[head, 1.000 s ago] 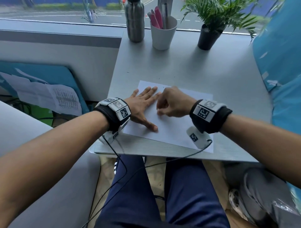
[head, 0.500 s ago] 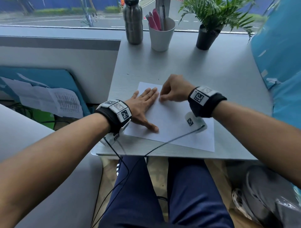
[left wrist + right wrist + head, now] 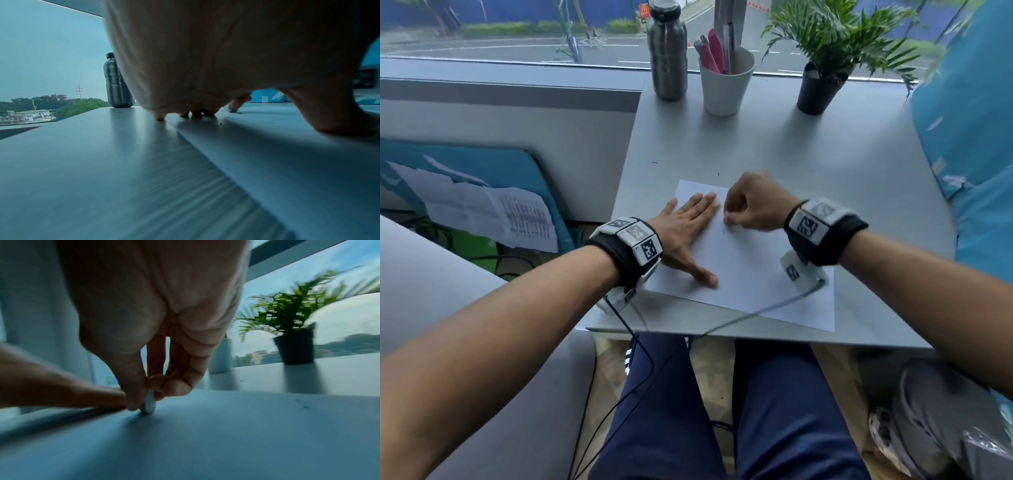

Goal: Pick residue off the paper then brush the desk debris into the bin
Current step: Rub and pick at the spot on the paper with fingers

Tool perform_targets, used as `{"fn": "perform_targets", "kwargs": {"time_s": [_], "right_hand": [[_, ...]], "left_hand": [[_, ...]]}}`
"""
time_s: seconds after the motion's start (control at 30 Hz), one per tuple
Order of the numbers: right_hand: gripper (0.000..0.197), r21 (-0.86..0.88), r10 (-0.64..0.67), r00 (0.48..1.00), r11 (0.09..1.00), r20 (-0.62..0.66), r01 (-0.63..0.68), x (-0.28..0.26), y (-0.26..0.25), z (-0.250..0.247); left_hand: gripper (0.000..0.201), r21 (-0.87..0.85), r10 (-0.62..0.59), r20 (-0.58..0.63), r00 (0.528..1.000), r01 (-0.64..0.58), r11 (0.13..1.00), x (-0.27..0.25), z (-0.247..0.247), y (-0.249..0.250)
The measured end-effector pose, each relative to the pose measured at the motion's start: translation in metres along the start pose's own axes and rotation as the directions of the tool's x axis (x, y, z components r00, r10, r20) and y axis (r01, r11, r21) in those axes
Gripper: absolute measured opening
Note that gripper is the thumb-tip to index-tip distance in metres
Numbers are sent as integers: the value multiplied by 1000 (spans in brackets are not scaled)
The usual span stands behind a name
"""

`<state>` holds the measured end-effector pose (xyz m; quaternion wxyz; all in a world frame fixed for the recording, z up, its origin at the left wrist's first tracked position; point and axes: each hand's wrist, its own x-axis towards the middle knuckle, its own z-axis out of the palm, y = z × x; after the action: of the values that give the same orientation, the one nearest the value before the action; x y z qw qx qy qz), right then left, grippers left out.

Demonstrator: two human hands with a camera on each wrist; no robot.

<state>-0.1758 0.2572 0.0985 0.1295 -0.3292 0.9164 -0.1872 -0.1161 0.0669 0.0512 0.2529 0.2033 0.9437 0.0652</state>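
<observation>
A white paper sheet (image 3: 750, 274) lies on the grey desk (image 3: 808, 154) near its front edge. My left hand (image 3: 688, 229) presses flat on the sheet's left part, fingers straight; its fingertips (image 3: 159, 116) touch down in the left wrist view. My right hand (image 3: 729, 219) is just right of them, fingers curled. It pinches a small pale eraser-like piece (image 3: 149, 404) whose tip is on the paper. A thin dark mark (image 3: 723, 231) sits below that hand. Tiny dark specks (image 3: 655, 162) (image 3: 306, 407) dot the desk. No bin shows.
At the desk's far edge stand a steel bottle (image 3: 667, 51), a white cup of pens (image 3: 726, 85) and a potted plant (image 3: 818, 87). A blue board (image 3: 969, 137) flanks the right side. My legs and a grey object (image 3: 945, 428) are below the front edge.
My right hand slid away along the paper to its far edge, then came back a little toward me. The left hand has stayed flat in place.
</observation>
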Motion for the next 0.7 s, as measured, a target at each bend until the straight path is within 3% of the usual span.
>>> {"fn": "perform_targets", "kwargs": {"time_s": [0.13,0.17,0.3,0.33,0.5,0.57,0.7], "right_hand": [[3,5,-99,965,995,242,101,-30,-19,11],[4,13,-91,968,996,233,90,-23,-15,7],[8,29,14,1000,999,-13,-13,5,14,-9],[7,34,9,1000,999,-17,-8,4,14,-6],[5,44,-87,968,996,236,79,-26,-5,11],[7,26,-57,983,998,176,53,-17,2,4],[10,66,105,990,993,-89,-99,-3,28,-15]], "left_hand": [[148,10,3,1,1000,-3,1000,-1,0,-1],[148,5,1,2,1000,-1,1000,-1,-1,-1],[149,-12,2,-6,1000,-2,1000,-1,0,2],[149,-11,0,-5,1000,0,1000,-1,-1,2],[147,2,6,-4,1000,-6,1000,-3,-2,0],[147,2,5,3,1000,-5,1000,-2,-1,0],[146,26,1,-7,1000,-1,1000,0,1,1]]}}
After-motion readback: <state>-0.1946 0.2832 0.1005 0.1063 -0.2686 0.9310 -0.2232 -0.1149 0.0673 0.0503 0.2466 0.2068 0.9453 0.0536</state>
